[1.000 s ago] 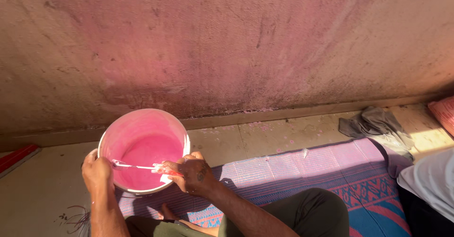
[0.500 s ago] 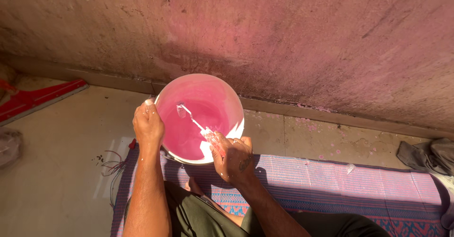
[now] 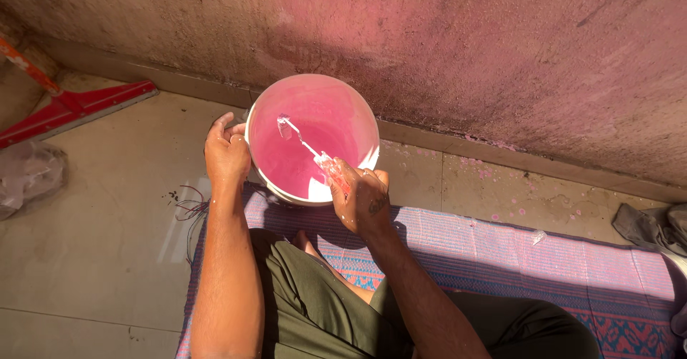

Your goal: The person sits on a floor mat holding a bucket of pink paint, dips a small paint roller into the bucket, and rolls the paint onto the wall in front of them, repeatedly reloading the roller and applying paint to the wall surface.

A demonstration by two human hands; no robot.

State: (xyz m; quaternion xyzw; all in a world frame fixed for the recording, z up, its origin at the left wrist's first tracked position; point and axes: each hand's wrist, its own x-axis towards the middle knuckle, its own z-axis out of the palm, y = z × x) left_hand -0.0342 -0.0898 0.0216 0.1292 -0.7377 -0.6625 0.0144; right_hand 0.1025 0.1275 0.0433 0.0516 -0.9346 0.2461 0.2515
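Sitting on a woven mat [image 3: 515, 255] over tiled floor [image 3: 93, 237] by a pink-stained wall [image 3: 465, 44], the left hand [image 3: 226, 155] gripped the paint bucket [image 3: 266, 115] rim; the right hand [image 3: 358, 198] pinched a stirring stick [image 3: 304, 144], tip blurred.

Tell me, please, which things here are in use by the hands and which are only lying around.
In use: white bucket of pink paint, gripped at the rim by the left hand; stirring tool, held by the right hand.

Lying around: red squeegee, plastic bag, grey cloth, woven mat.

A rough pink-stained wall [image 3: 444, 37] rises above the sunlit tiled floor [image 3: 93, 244]; a woven mat [image 3: 515, 259] lies below the wall.
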